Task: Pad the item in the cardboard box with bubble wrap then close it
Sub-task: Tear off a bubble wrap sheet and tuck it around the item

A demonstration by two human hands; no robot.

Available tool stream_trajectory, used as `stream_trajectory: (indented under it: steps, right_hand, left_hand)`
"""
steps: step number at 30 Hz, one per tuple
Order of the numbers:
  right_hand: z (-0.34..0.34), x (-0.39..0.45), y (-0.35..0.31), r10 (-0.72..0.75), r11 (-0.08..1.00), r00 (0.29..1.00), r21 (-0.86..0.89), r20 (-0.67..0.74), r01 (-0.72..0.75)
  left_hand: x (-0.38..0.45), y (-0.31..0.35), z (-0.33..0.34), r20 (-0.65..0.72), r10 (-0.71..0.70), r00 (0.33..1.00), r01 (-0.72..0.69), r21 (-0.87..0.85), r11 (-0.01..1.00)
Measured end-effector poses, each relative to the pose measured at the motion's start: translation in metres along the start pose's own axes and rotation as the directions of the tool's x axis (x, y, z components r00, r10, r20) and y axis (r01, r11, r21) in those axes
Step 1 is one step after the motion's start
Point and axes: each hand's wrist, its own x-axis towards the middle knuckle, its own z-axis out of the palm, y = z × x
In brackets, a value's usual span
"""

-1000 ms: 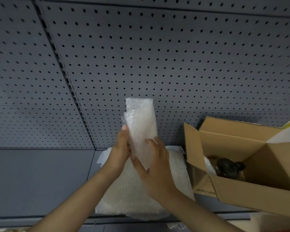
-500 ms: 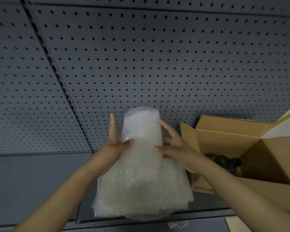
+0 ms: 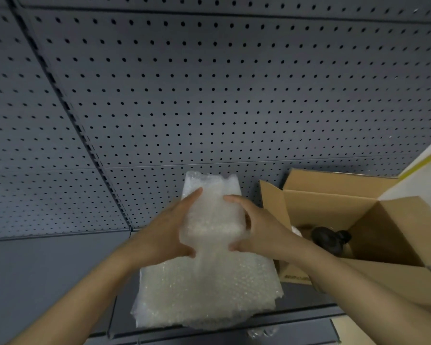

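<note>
Fingers (image 3: 195,195): both hands curl round one folded wad of bubble wrap (image 3: 213,207), left hand (image 3: 171,230) on its left side, right hand (image 3: 256,227) on its right, thumbs underneath. Count: one held wad; one flat bubble wrap stack (image 3: 207,292) beneath it; one open cardboard box (image 3: 373,272) just right, holding one dark item (image 3: 330,239). Change: half a second ago the fingers stood splayed; now they close tighter on the wad.
</note>
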Motion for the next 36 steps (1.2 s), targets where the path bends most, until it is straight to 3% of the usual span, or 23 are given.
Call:
stream_trajectory:
  steps: [3,5,8,12,15,18,22,25,29,36]
  right_hand:
    - [-0.001,0.003,0.002,-0.090,0.996,0.977,0.005,-0.195,0.093]
    - [-0.005,0.004,0.006,-0.167,0.986,0.942,-0.051,-0.292,0.159]
    - [-0.014,0.003,0.007,-0.220,0.975,0.919,-0.066,-0.328,0.210]
    - [-0.021,-0.006,0.001,-0.150,0.964,0.952,0.174,-0.268,0.201]
    - [-0.022,-0.013,0.001,-0.087,0.930,0.954,0.319,-0.286,0.180]
    - [-0.026,-0.021,0.005,-0.051,0.935,0.959,0.323,-0.280,0.144]
    - [-0.043,-0.042,0.016,0.019,0.945,0.921,0.308,-0.390,0.111]
    - [-0.064,-0.063,0.028,0.021,0.978,0.885,0.192,-0.465,0.078]
    - [-0.094,-0.090,0.051,0.021,1.000,0.847,0.013,-0.532,-0.017]
    - [-0.149,-0.132,0.109,0.122,0.937,0.775,-0.186,-0.620,-0.296]
  left_hand:
    - [0.006,0.001,0.002,-0.234,0.123,0.965,-0.106,0.082,0.991]
    - [0.009,0.000,0.002,-0.314,0.156,0.936,-0.151,0.040,0.988]
    - [0.012,0.003,-0.003,-0.301,0.151,0.942,-0.171,-0.041,0.984]
    - [0.019,0.017,-0.006,-0.210,0.110,0.971,-0.159,-0.229,0.960]
    - [0.024,0.026,-0.001,-0.216,0.081,0.973,-0.140,-0.271,0.952]
    - [0.030,0.039,0.005,-0.220,0.097,0.971,-0.155,-0.265,0.952]
    - [0.046,0.065,0.012,-0.114,0.161,0.980,-0.176,-0.133,0.975]
    - [0.066,0.085,0.015,-0.003,0.232,0.973,-0.230,0.101,0.968]
    - [0.096,0.118,0.032,0.088,0.349,0.933,-0.358,0.331,0.873]
    - [0.144,0.170,0.090,0.192,0.418,0.888,-0.456,0.485,0.746]
